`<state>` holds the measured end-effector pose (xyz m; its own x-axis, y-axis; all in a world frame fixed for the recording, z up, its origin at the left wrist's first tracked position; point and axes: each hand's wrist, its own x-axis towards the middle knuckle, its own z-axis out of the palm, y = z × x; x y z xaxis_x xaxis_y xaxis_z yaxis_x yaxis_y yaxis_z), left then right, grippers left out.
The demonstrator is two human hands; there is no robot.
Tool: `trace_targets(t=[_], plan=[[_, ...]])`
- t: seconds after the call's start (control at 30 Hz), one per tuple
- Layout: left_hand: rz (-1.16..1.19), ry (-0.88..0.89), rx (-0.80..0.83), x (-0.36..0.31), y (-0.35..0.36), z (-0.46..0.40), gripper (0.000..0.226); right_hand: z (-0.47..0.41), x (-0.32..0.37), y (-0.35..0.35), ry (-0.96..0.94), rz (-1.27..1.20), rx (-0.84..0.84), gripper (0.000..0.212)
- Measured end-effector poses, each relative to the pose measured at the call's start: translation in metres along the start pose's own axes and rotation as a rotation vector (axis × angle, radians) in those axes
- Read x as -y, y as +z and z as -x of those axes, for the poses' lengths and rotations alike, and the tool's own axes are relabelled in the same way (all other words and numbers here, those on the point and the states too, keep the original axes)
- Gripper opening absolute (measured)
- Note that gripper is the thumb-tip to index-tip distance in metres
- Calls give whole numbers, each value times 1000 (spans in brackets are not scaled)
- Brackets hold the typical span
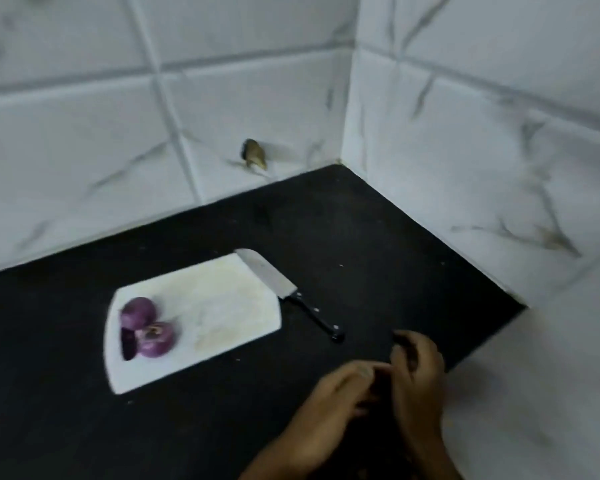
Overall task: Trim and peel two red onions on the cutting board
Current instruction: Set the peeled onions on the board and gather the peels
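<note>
Both onions (146, 327) sit peeled on the board (222, 306), knife (284, 292) down; left hand (329, 396) and right hand (418, 372) curl around something dark, seemingly scraps.

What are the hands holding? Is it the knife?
Not the knife; it lies beside the cutting board. Both hands pinch something dark, too blurred to name.

Two bare forearms seen, left hand (329, 407) and right hand (418, 379) uncovered; view blurred, finer detail not made out.
</note>
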<state>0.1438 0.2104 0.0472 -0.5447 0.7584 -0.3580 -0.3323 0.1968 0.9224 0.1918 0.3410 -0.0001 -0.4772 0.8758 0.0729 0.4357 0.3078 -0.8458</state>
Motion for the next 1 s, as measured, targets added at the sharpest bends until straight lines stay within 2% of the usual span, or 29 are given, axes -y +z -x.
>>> trace_targets(t=[0.07,0.17,0.23,0.33,0.43,0.5,0.6,0.73,0.8,0.9,1.0], plan=[[-126,156,-217,-16,-62,29,22,-1,47,33,-188,62,182,26],[-541,294,-581,-12,-145,64,19,-2,82,87,-234,255,398,52],[-647,338,-811,1,-196,80,23,0,97,116,-241,402,464,64],[-684,189,-991,24,-256,96,47,2,100,147,-213,508,509,65],[-737,47,-933,50,-288,102,68,4,89,157,-298,671,463,56],[-861,-51,-841,67,-294,102,74,2,84,155,-340,746,425,52],[-1039,-161,-744,87,-294,103,84,-4,80,155,-368,767,414,49],[-1178,-178,-769,101,-289,100,110,-11,78,161,-417,683,413,44],[-1195,-155,-843,107,-286,99,104,-10,77,164,-401,624,402,43],[-1185,-197,-817,112,-282,101,76,-8,76,166,-374,553,414,43],[-1201,-172,-831,113,-278,99,71,-4,77,162,-353,421,406,46]])
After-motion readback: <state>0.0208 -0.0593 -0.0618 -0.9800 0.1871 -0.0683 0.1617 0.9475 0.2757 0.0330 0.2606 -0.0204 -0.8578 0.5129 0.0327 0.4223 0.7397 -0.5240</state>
